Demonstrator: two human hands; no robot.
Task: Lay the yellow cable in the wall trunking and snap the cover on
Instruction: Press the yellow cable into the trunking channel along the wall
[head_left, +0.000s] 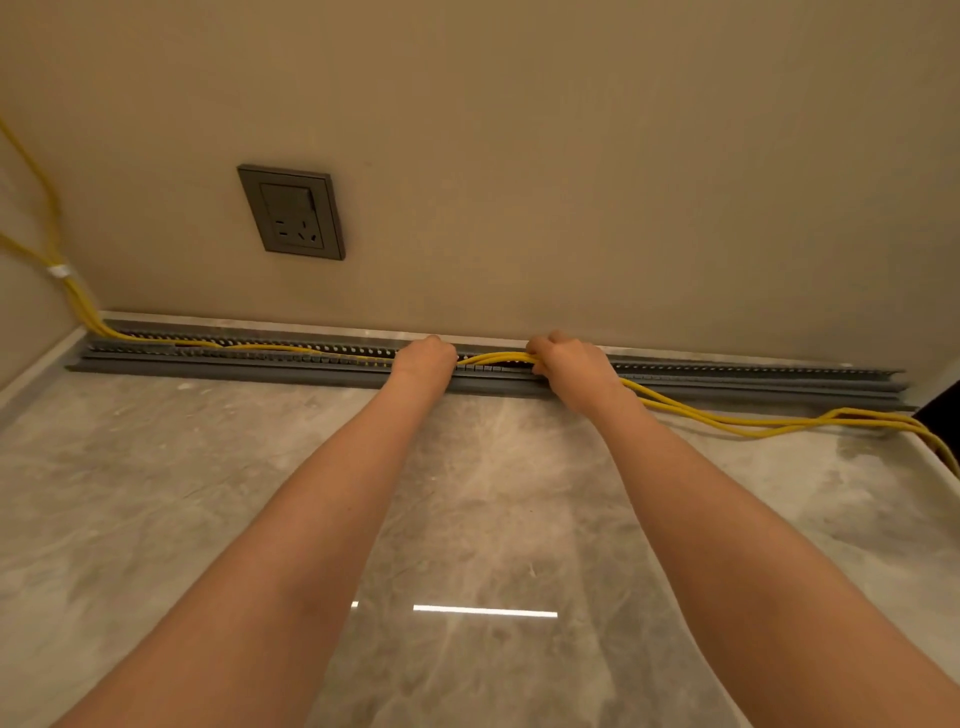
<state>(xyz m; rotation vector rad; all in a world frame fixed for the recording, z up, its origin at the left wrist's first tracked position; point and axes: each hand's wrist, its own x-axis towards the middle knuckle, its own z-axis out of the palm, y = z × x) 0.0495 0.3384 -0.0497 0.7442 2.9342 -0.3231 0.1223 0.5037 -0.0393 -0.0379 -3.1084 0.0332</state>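
- Head view: a long grey slotted plastic trunking (675, 371) lies along the bottom of the beige wall (571, 156), on a grey marble-look surface (208, 493).
- The thin yellow cable (493, 357), several strands together, comes down the left corner, runs inside the trunking on the left part, and rises in a small arch between the two hands.
- The left hand (423, 358) presses down on the trunking with fingers curled; whether it grips the cable I cannot tell.
- The right hand (566, 364) is closed around the cable.
- Right of this hand the cable lies outside, on the surface.
- A grey wall socket (291, 212) is above.
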